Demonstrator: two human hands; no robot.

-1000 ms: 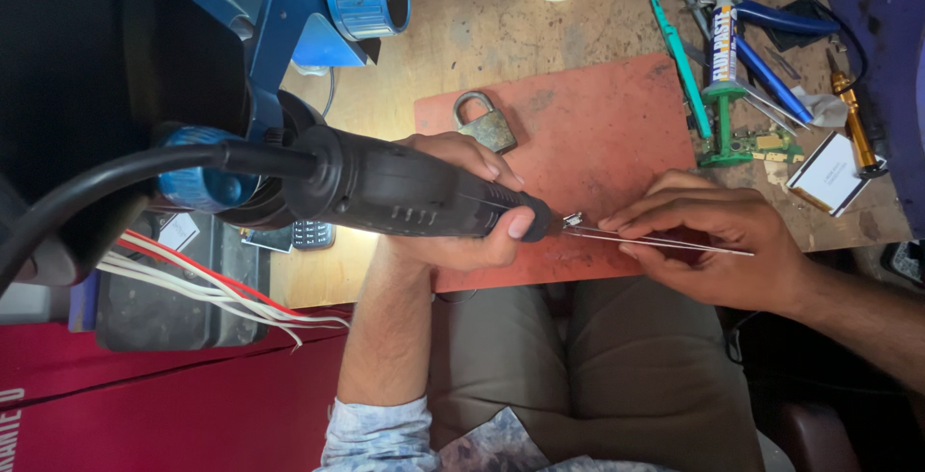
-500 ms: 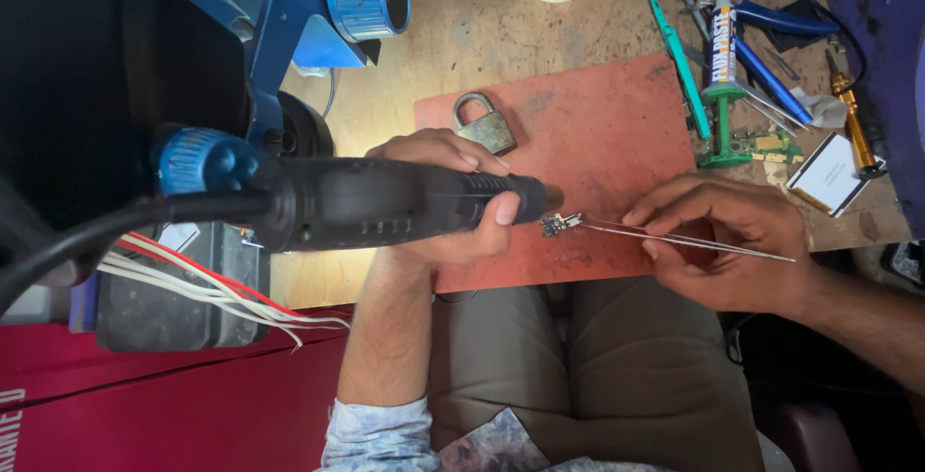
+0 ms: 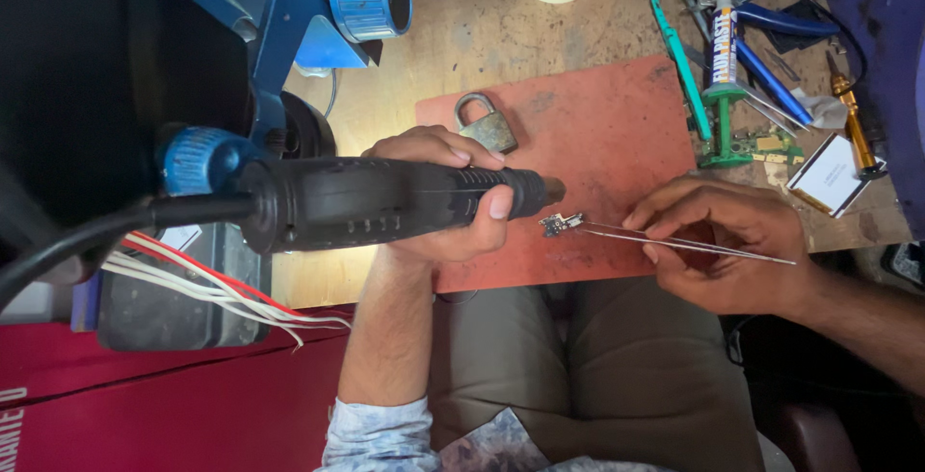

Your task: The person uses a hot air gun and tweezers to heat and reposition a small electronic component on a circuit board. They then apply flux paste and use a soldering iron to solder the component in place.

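1. Heating looks to be the step in hand: the left hand (image 3: pixel 438 197) is wrapped tight around the thick black barrel of a corded hot-air tool (image 3: pixel 385 204), its metal nozzle levelled just beside a tiny dark circuit part (image 3: pixel 559 224).
2. Pinched at the tips of long thin steel tweezers (image 3: pixel 689 243), that small part hangs just above the red rubber mat (image 3: pixel 617 135), near its front edge.
3. Fingers of the right hand (image 3: pixel 727 241) are closed on the tweezers near their rear half, the hand resting at the mat's right edge.
4. Brass padlock (image 3: pixel 487 128) with a steel shackle lies on the mat behind the left hand — apart from the work.
5. Green-handled tools, blue pliers and a small green circuit board (image 3: pixel 756 144) crowd the worn wooden desk (image 3: pixel 491 34) at the far right.
6. My judgement: the next move calls for a steady tweezer grip and a nozzle kept close without touching — the part is light enough for air to blow it loose.
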